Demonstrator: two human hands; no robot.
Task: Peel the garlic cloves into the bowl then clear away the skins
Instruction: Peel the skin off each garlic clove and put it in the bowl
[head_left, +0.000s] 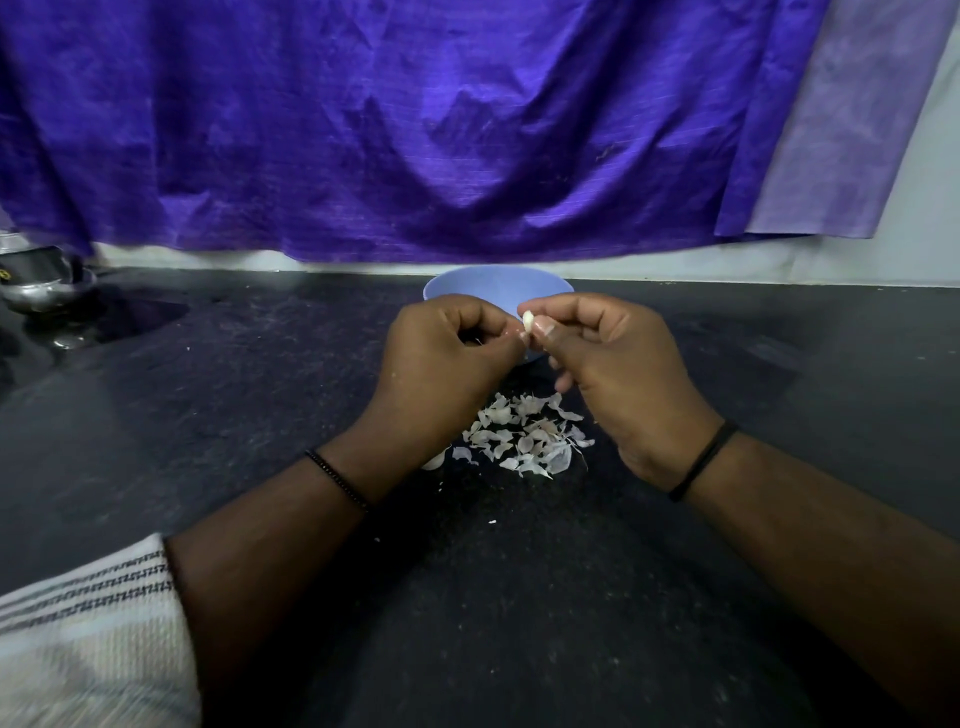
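I see my two hands raised close together over the counter (519, 597), in front of the bowl (496, 288). My right hand (618, 374) pinches a small pale clove (528, 319) between thumb and forefinger; only its tip shows, the rest sits behind the fingers. My left hand (441, 358) has its fingers curled in toward the clove's lower end, and I cannot tell whether they grip a bit of skin or just touch it. Both hands cover the bowl's front, so I cannot see inside it; only its light blue back rim and a little of its wall are in view.

Just below and between my wrists lies a loose heap of skins (524, 434), thin, whitish, papery flakes on the dark speckled surface, a few partly tucked behind my left wrist. One tiny white fleck lies apart, nearer to me.

At the far left edge a shiny metal vessel (41, 283) is cut off and blurred. A purple cloth (415, 130) hangs behind. I can read no writing anywhere.
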